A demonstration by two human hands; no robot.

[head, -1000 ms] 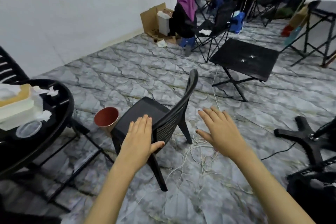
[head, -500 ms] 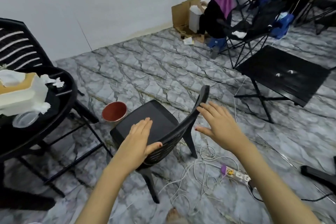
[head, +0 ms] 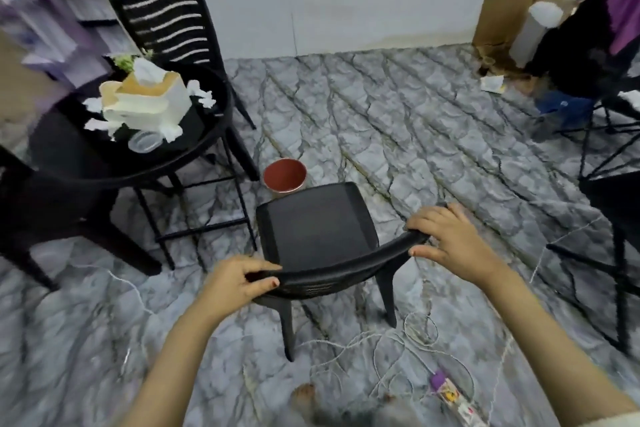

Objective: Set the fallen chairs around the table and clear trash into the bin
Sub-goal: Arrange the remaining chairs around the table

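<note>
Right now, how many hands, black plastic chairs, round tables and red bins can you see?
Hands: 2, left hand, right hand
Black plastic chairs: 2, the held chair and the chair behind the table; a dark shape at left is unclear
Round table: 1
Red bin: 1
Total: 6

bin (head: 284, 174) just beyond the chair (head: 317, 225), near rim hidden behind its seat, chair's far legs unseen, dark chair (head: 52, 215) left of it cut by frame edge, seated person (head: 588, 45) far right cropped, power strip (head: 453, 395) near its legs motion-blurred, markings unreadable
</note>
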